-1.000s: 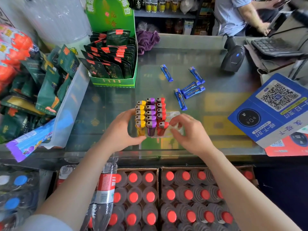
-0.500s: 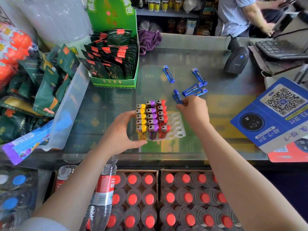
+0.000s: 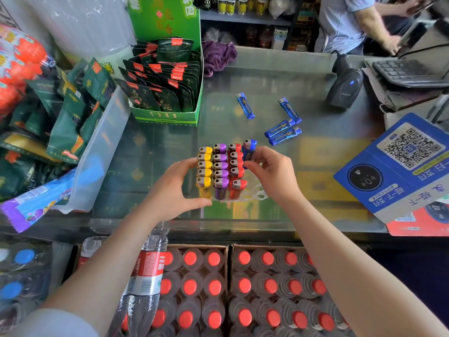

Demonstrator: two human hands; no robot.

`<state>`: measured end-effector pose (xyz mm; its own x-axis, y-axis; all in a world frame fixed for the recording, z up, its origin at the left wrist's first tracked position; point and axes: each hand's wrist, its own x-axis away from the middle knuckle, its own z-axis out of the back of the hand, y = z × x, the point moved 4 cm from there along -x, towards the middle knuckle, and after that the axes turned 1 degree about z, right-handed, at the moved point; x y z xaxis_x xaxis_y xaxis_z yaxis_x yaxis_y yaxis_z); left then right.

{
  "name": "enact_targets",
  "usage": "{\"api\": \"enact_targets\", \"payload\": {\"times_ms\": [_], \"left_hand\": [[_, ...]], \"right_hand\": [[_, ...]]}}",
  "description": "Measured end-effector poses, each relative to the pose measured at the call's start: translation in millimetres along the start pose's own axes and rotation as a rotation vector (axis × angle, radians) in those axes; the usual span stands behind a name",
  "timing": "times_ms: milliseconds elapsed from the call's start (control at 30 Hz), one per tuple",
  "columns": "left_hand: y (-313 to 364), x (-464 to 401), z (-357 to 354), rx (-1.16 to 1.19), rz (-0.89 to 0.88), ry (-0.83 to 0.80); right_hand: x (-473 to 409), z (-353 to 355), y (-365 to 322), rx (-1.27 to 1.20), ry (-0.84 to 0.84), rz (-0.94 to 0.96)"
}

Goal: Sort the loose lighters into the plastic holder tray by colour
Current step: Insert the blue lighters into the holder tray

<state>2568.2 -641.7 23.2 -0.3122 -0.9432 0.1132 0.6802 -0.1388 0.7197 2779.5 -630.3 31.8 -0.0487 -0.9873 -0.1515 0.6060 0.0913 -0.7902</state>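
Now | right hand (image 3: 272,176) pinching blue lighter (image 3: 249,152) upright at tray (image 3: 257,194) far right corner | left hand (image 3: 175,190) gripping tray's left edge

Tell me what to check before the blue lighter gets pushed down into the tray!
1. Blue lighter in the right hand's grip: ok, pinched upright.
2. Lined up with the far end of the empty column beside the red lighters: ok.
3. Empty holes in the tray on that side: ok, several are free.
4. Left hand steadying the tray: ok, at the yellow side.
5. Lighter bottom seated in a hole: cannot tell, fingers hide it.
6. More blue lighters on the counter: ok, four wait.
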Motion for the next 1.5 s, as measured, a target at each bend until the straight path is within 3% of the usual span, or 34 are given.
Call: {"api": "enact_targets", "payload": {"times_ms": [333, 567, 700, 933, 1100, 1367, 1500], "left_hand": [[-1, -2, 0, -0.003, -0.029, -0.003], [3, -3, -4, -0.052, -0.06, 0.011], [3, -2, -4, -0.045, -0.042, 0.018], [-2, -3, -4, -0.032, -0.024, 0.026], [-6, -6, -4, -0.023, -0.036, 0.025], [-6, -7, -3, -0.024, -0.055, 0.028], [-6, -8, -3, -0.021, -0.058, 0.034]], "right_hand": [[-8, 4, 4, 0.176, -0.081, 0.179], [-8, -1, 11, 0.125, -0.059, 0.147], [-10, 2, 13, 0.153, -0.175, 0.131], [-58, 17, 10, 0.078, 0.014, -0.043], [-99, -3, 12, 0.19, 0.034, -0.033], [-131, -14, 25, 0.37, 0.05, -0.294], [-137, -19, 20, 0.413, 0.015, -0.338]]}}
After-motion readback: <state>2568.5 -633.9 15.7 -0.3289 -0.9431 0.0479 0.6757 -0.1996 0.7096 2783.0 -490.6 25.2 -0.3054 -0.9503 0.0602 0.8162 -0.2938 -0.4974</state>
